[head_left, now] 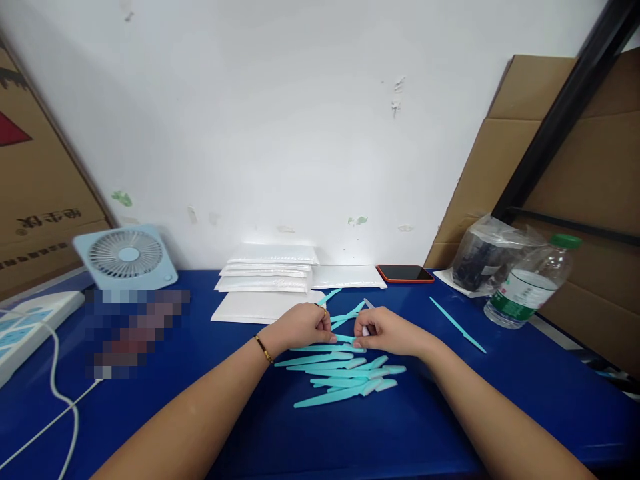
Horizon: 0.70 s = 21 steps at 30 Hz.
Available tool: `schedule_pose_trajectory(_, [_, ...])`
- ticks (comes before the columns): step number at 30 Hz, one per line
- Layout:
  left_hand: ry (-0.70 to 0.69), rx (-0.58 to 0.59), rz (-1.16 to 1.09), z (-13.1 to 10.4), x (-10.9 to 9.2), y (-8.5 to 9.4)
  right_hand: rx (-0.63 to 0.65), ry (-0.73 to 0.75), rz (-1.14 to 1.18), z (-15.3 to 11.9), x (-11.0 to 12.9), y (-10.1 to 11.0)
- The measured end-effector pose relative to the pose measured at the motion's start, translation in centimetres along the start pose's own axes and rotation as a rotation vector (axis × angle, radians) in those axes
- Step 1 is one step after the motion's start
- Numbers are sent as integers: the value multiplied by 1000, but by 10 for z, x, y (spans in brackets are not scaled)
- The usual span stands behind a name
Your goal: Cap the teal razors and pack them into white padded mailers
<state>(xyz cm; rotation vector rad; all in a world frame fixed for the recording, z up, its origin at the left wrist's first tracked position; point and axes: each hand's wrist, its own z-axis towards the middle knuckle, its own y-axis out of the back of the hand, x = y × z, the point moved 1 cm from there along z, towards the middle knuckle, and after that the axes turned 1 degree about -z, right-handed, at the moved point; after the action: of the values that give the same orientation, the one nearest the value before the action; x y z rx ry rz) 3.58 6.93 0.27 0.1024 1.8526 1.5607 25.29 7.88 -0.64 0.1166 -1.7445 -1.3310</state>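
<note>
Several turquoise eyebrow razors (333, 397) lie in a loose, overlapping pile on the blue table (240, 433), most with their blade ends to the right. At the far side of the pile, my left hand (305, 327) pinches the handle end of one razor (345, 339). My right hand (387, 331) closes on that razor's other end, its fingers curled. A thin whitish piece (369, 303) sticks up beside my right fingers; I cannot tell what it is. One more razor (457, 325) lies apart to the right.
White padded envelopes (265, 277) are stacked by the wall, with an orange-edged phone (405, 273) beside them. A blue fan (127, 257), a power strip (30, 327) and white cables occupy the left. On the right stand a bagged dark container (475, 260) and a water bottle (530, 287).
</note>
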Motion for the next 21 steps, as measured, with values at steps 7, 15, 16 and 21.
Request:
schedule_pose_trajectory(7, [34, -145, 33, 8, 10, 2, -187, -94, -13, 3, -25, 17])
schedule_pose_trajectory(15, [41, -394, 208, 17, 15, -15, -366, -154, -199, 3, -47, 28])
schedule_pose_trajectory(16, [28, -380, 208, 18, 14, -17, -354, -133, -199, 1, -47, 29])
schedule_pose_trajectory(21, [-80, -311, 184, 24, 8, -24, -253, -39, -137, 3, -54, 26])
